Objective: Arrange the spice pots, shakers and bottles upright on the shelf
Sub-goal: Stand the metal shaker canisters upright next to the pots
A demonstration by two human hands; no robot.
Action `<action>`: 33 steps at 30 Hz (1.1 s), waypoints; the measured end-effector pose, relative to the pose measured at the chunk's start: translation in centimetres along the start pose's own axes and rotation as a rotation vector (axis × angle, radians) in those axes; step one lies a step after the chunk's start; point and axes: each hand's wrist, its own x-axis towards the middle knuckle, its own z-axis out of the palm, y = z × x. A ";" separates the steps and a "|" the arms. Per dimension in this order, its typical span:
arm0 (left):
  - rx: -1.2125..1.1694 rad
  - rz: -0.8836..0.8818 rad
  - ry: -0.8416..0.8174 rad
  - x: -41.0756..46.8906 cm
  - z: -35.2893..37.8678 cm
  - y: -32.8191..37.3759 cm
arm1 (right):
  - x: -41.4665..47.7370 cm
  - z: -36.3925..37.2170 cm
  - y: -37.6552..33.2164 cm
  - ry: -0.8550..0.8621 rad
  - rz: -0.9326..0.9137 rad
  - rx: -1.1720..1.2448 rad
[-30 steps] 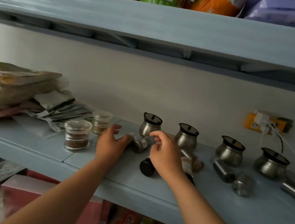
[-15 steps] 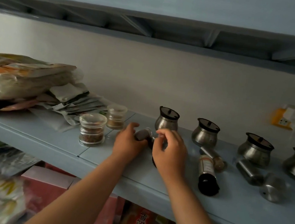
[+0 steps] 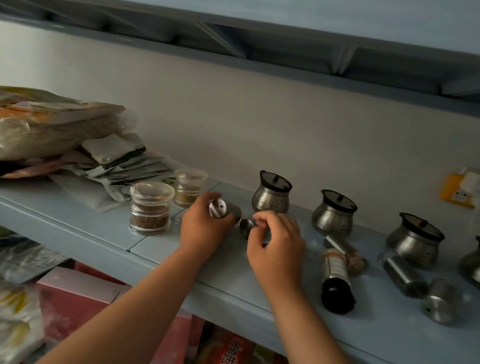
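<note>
Righting step. Gripping tilted steel shaker [image 3: 224, 210] in left hand [image 3: 201, 232]; curling right hand [image 3: 278, 249] at second shaker [image 3: 245, 228], hold unclear. Next: set both upright on shelf [image 3: 395, 342].

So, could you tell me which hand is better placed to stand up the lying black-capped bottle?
Probably the right hand: it is nearer the black-capped bottle; the left hand is farther off, gripping a steel shaker.
</note>
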 end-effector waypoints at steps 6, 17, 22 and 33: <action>-0.082 0.023 0.016 0.1 0.2 0.0 | 0.6 0.0 0.7 0.043 0.082 0.057; -0.037 -0.025 0.014 0.3 0.2 -0.6 | -0.1 -0.2 -0.2 0.004 0.001 -0.044; -0.079 -0.069 0.007 1.0 0.7 0.4 | 2.0 -0.2 -1.0 -0.067 0.178 0.119; -0.434 0.044 0.101 2.7 2.5 1.0 | 5.4 1.0 0.2 -0.367 0.132 -0.011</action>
